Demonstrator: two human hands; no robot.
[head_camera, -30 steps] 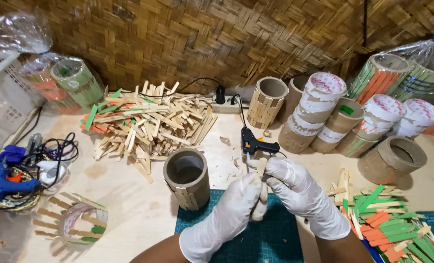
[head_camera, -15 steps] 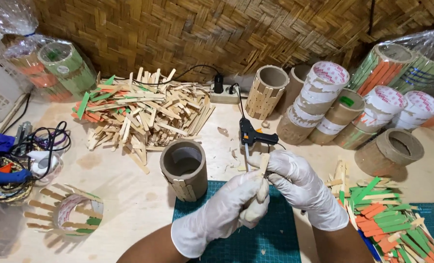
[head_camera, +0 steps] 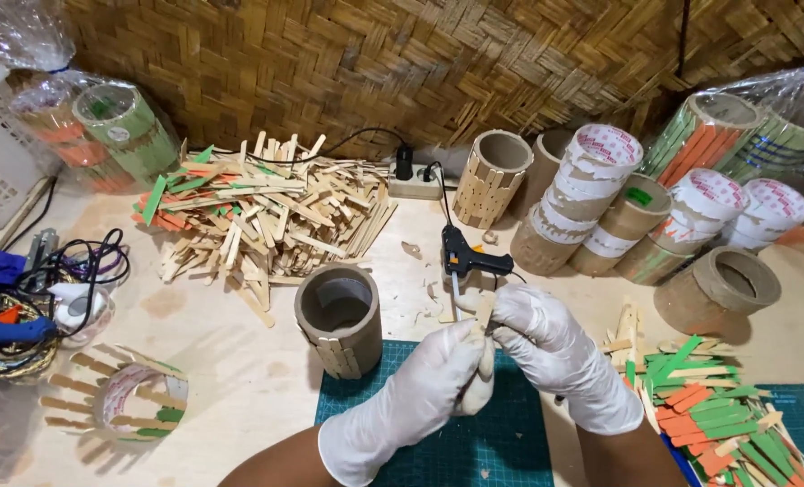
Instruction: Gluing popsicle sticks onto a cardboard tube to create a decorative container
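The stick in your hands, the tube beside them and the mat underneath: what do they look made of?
Stick: pale bare wood, apparently, matte and flat. Tube: thick brown cardboard, dull, with a layered rim. Mat: dark green, gridded, probably vinyl or rubber. Both hands wear white, wrinkled gloves, likely latex.

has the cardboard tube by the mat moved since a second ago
No. The cardboard tube still stands at the green cutting mat's back-left corner; its small shift in frame matches the whole scene, so the camera moved.

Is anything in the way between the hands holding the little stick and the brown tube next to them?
Nothing visible: only bare green mat and table lie between the stick and the cardboard tube.
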